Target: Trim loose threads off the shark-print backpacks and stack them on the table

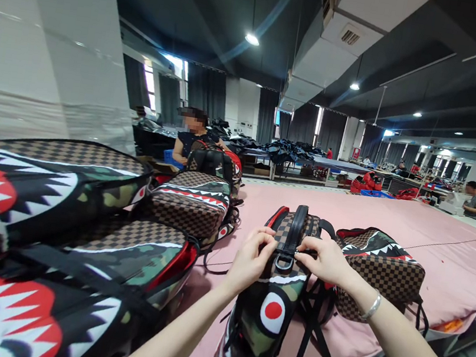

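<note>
A backpack (263,325) with a brown check, camouflage and a red-and-white eye print stands on the pink-covered table in front of me. Its black carry handle (297,223) points away from me, with a metal D-ring (283,263) at the near end. My left hand (253,255) pinches at the left edge of the bag's top, beside the handle base. From the right, my right hand (320,256) pinches a small part near the D-ring. What exactly lies between the fingertips of either hand is hidden.
Several similar backpacks (129,246) are piled on the left, and another backpack (380,271) lies to the right on the pink table cover (447,240). A person (195,133) is beyond the left pile. Another person (474,199) sits far right.
</note>
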`<action>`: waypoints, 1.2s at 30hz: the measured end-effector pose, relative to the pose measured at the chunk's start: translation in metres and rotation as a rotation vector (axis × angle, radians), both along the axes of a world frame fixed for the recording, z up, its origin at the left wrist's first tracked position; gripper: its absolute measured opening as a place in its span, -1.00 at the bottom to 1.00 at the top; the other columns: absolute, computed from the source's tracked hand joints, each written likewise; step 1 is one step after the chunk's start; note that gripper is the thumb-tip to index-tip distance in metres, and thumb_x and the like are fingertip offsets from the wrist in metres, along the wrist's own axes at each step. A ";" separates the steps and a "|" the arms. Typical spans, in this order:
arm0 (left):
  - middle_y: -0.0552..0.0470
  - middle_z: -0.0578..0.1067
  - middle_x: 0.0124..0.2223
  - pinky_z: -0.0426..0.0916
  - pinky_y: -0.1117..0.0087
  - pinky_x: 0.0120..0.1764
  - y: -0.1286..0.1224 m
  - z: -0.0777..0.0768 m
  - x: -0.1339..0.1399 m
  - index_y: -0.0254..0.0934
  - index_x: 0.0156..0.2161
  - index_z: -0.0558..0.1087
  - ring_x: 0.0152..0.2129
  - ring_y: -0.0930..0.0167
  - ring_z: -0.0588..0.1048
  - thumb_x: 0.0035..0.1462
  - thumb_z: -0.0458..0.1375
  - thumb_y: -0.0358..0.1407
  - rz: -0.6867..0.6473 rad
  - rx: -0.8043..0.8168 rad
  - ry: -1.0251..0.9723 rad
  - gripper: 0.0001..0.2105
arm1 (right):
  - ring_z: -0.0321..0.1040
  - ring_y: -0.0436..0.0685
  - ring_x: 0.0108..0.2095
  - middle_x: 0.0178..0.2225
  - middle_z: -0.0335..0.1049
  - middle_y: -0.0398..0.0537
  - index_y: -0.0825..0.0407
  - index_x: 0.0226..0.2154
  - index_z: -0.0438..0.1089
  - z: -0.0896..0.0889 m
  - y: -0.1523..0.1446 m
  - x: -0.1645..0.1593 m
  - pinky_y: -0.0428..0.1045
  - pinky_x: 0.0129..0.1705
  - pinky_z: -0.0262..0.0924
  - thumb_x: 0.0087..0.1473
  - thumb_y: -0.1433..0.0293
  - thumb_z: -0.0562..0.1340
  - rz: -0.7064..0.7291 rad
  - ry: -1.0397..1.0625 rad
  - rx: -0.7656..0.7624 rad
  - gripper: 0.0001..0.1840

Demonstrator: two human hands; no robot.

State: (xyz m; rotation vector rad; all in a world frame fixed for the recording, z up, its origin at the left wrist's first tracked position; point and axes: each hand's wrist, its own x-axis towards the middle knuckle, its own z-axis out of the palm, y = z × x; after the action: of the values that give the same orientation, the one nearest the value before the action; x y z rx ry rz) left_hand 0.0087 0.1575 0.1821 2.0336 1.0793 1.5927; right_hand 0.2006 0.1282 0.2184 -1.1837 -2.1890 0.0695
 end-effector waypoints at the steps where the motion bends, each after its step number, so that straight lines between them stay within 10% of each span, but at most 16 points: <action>1: -0.09 0.39 -0.17 0.22 0.19 -0.03 -0.001 0.000 -0.005 -0.26 -0.49 0.34 -0.16 0.28 0.37 0.05 0.05 -0.22 -0.057 -0.049 -0.058 -0.81 | 0.34 0.00 -0.40 -0.38 0.47 -0.16 -0.01 -0.38 0.41 -0.001 0.001 0.001 -0.12 -0.36 0.10 0.01 0.34 0.19 0.002 0.023 -0.013 -0.90; 6: -0.12 0.47 -0.23 0.29 0.19 -0.05 -0.001 -0.003 -0.037 -0.27 -0.51 0.39 -0.12 0.23 0.41 0.08 0.03 -0.09 -0.318 -0.137 -0.259 -0.69 | 0.35 0.03 -0.36 -0.40 0.46 -0.16 0.00 -0.42 0.39 -0.002 0.000 0.005 -0.09 -0.32 0.15 -0.01 0.30 0.20 -0.039 0.144 -0.045 -0.88; 12: -0.05 0.49 -0.16 0.32 0.26 -0.09 0.008 0.004 -0.044 -0.12 -0.19 0.50 -0.19 0.33 0.43 0.07 0.09 -0.23 -0.075 0.258 0.354 -0.79 | 0.37 0.03 -0.36 -0.39 0.45 -0.17 -0.01 -0.40 0.38 -0.005 -0.002 0.003 -0.08 -0.29 0.20 -0.02 0.30 0.19 -0.048 0.210 -0.060 -0.88; 19: -0.02 0.52 -0.26 0.35 0.34 -0.23 0.004 0.024 -0.030 -0.17 -0.26 0.47 -0.27 0.34 0.42 0.15 -0.02 -0.37 -0.026 0.485 0.818 -0.79 | 0.37 0.04 -0.34 -0.37 0.45 -0.16 -0.01 -0.37 0.37 -0.006 -0.001 0.002 -0.07 -0.28 0.21 -0.02 0.30 0.20 -0.077 0.189 -0.074 -0.87; 36: 0.04 0.48 -0.41 0.34 0.43 -0.38 0.006 -0.003 -0.019 -0.23 -0.43 0.38 -0.45 0.41 0.45 0.07 0.02 -0.25 0.219 0.148 0.108 -0.85 | 0.38 0.05 -0.42 -0.43 0.47 -0.15 -0.04 -0.36 0.40 0.009 -0.005 -0.026 -0.10 -0.35 0.14 0.02 0.28 0.20 -0.040 -0.017 0.036 -0.87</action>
State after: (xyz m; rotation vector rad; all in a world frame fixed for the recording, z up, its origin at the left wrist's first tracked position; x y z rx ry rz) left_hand -0.0107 0.1636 0.1788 2.1830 1.2981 1.7314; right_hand 0.1748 0.1237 0.2277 -1.2116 -2.1713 0.0030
